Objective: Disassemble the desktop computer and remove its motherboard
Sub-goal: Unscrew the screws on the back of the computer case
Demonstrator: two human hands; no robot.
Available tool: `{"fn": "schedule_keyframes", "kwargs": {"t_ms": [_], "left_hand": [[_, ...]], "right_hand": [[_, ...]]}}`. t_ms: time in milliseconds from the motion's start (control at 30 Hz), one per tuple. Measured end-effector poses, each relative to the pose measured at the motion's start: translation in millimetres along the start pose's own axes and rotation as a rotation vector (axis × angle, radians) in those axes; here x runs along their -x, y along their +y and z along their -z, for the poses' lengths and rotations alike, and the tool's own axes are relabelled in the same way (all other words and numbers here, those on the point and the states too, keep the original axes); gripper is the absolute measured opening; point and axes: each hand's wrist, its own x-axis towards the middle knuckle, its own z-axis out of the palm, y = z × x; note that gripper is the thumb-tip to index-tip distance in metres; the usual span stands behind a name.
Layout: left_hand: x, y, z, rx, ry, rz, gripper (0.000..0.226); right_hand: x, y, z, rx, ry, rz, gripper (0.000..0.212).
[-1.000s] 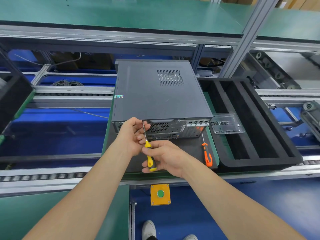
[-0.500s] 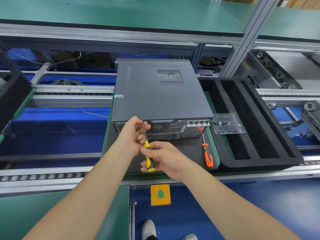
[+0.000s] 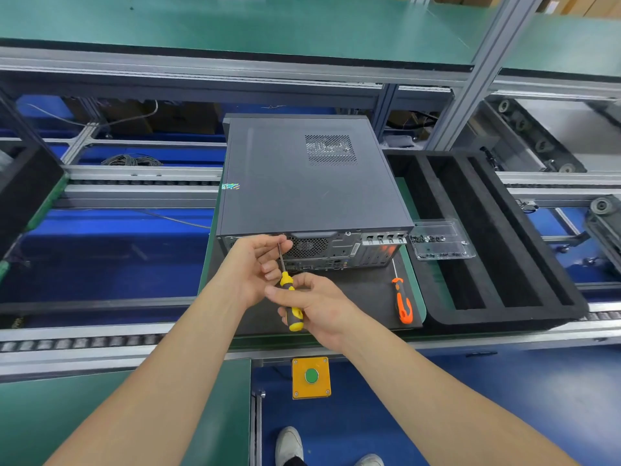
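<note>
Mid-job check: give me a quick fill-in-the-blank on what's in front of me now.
The right hand grips a screwdriver with a ____ handle.
The left hand pinches its metal ____.
A spare screwdriver with an ____ handle lies on the mat by the computer.
The round button below the hands is ____.
Missing: yellow; shaft; orange; green.
</note>
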Motion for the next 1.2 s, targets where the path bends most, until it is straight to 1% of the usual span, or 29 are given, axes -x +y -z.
{"fn": "schedule_keyframes", "kwargs": {"t_ms": [100,300,400,500,600,733,833,933,1067,1200], "left_hand": [[-0.3,-1.1,1.8,-0.001,-0.027,0.001,0.013],[-0.8,-6.3,-5.7,-0.015,-0.001,-0.038,0.015],[0.6,-10.3,-11.7,0.015,0.022,-0.066,0.014],[1.8,-10.5,-15.1,0.043,0.064,-0.066,0.015],[2.2,-9.5,-12.8,0.071,0.048,-0.064,0.016],[1.3,-12.5,-8.3,0.084,0.045,-0.057,0.017],[0.9,-13.7,-8.1,0.110,0.029,-0.030,0.018],[2.5,-13.5,-5.3,0.122,0.032,-0.017,0.025],[5.5,-11.0,-2.6,0.024,0.041,-0.055,0.025],[8.3,-10.1,0.6,-0.039,0.003,-0.096,0.024]], "right_hand": [[-2.5,-2.2,-3.6,0.045,0.013,-0.039,0.038],[-5.6,-6.7,-8.8,0.157,0.032,-0.039,0.029],[-6.5,-7.4,-13.4,0.106,0.047,-0.074,0.034],[-5.6,-6.5,-14.8,-0.057,0.000,-0.166,0.039],[-3.9,-6.2,-11.0,-0.163,-0.053,-0.214,0.032],[-4.4,-1.4,-7.1,-0.091,0.018,-0.198,0.027],[-2.9,2.0,-5.7,-0.063,0.035,-0.197,0.026],[-1.8,2.4,-4.9,-0.082,0.040,-0.192,0.026],[-3.0,-0.8,-6.2,-0.117,0.043,-0.181,0.026],[-4.1,-2.2,-9.7,-0.107,0.043,-0.166,0.026]]}}
